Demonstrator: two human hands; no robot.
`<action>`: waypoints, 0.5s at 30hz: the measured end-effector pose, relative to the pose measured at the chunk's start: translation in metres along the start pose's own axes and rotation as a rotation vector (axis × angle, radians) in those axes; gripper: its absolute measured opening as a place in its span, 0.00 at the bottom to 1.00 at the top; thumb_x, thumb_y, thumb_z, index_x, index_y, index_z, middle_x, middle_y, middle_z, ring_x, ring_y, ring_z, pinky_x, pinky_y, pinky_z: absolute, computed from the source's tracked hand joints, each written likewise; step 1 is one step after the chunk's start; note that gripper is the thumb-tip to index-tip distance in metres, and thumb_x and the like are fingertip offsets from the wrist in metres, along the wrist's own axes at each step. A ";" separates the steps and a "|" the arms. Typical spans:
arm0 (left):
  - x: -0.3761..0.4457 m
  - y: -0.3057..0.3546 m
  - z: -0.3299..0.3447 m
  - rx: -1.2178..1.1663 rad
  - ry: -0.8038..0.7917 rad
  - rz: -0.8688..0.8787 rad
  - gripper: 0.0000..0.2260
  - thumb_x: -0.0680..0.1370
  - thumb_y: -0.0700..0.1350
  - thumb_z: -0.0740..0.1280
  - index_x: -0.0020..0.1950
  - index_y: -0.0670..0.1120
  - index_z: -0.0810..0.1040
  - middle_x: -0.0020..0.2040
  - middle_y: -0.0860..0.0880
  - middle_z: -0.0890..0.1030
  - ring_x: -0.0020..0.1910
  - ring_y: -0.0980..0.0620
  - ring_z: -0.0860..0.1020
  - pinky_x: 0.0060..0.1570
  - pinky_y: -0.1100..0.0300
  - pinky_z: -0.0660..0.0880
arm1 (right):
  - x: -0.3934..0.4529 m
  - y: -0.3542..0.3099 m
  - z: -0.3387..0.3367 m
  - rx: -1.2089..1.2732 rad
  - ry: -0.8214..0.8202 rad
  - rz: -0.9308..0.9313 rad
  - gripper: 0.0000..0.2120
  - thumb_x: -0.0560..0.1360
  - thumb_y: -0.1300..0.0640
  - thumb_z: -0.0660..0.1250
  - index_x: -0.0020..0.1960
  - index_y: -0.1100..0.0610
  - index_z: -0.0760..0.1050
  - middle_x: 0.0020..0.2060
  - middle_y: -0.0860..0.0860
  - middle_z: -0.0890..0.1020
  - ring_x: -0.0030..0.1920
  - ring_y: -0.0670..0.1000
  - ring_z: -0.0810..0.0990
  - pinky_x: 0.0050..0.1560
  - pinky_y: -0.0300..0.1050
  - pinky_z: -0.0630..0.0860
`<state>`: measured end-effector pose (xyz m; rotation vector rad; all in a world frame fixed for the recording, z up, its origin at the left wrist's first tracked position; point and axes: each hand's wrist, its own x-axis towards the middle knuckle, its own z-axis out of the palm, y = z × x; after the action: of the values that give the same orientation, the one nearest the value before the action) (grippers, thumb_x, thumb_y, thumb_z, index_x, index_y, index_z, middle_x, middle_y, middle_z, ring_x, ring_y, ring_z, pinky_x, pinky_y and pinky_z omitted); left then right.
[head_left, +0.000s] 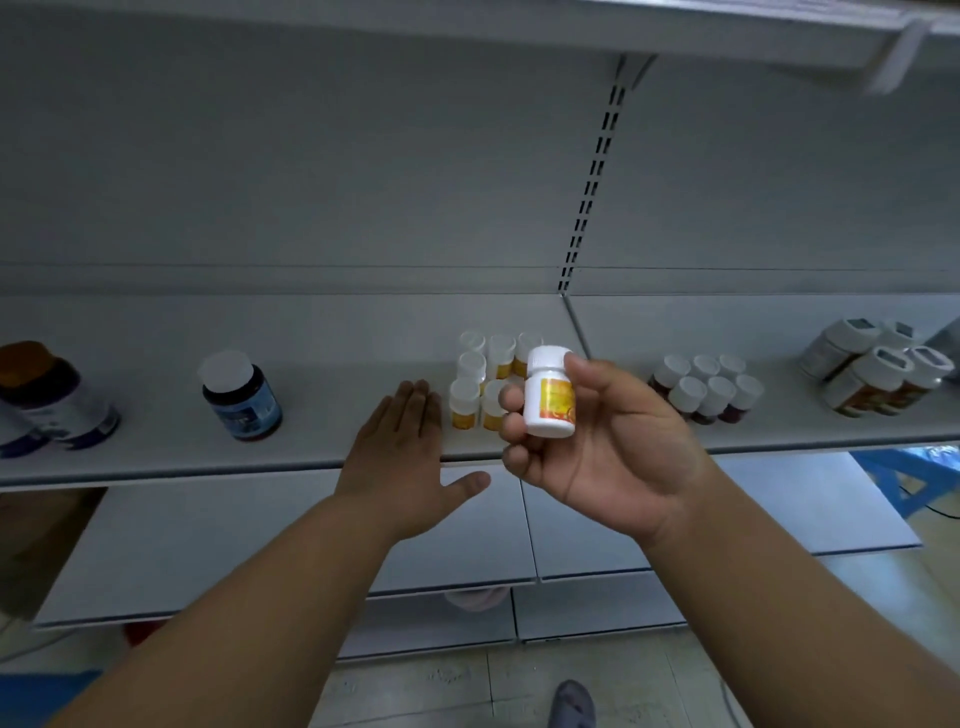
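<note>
Above the shelf (260, 457) edge, the right hand (597, 447) pinches a white bottle (549, 395) with a yellow label, upright, just in front of the cluster of matching bottles (478, 384). Beside that cluster the left hand (405, 457) lies flat, fingers straight, thumb spread.

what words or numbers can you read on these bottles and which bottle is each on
No text reads clearly.
Label on the bottle in the right hand: yellow and orange, print blurred.
Label on the blue jar: blurred.
Labels on the yellow bottles: too small.
Labels on the far-right bottles: blurred.
</note>
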<state>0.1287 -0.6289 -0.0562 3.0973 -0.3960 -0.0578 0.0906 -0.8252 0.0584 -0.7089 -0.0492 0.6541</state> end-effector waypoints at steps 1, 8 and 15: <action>0.000 0.000 0.000 0.006 0.002 0.002 0.51 0.69 0.77 0.42 0.81 0.42 0.44 0.82 0.44 0.46 0.80 0.46 0.43 0.77 0.52 0.41 | -0.001 0.001 0.001 0.018 -0.023 0.011 0.18 0.73 0.52 0.67 0.56 0.62 0.71 0.44 0.58 0.78 0.40 0.54 0.78 0.41 0.46 0.75; 0.001 -0.002 0.002 0.001 0.006 0.018 0.54 0.67 0.79 0.37 0.81 0.42 0.44 0.82 0.43 0.47 0.80 0.46 0.44 0.78 0.52 0.42 | -0.005 0.005 0.003 -0.020 -0.003 -0.015 0.14 0.75 0.51 0.62 0.54 0.61 0.74 0.43 0.57 0.77 0.38 0.53 0.77 0.39 0.46 0.75; 0.002 -0.002 0.004 0.009 0.029 0.018 0.53 0.68 0.78 0.40 0.81 0.42 0.46 0.81 0.43 0.49 0.80 0.45 0.45 0.78 0.51 0.43 | -0.006 0.002 0.009 -0.037 -0.013 0.023 0.19 0.76 0.50 0.59 0.59 0.63 0.73 0.43 0.56 0.77 0.38 0.51 0.75 0.40 0.43 0.74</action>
<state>0.1310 -0.6275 -0.0607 3.0990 -0.4240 -0.0109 0.0822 -0.8224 0.0653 -0.7414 -0.0657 0.6813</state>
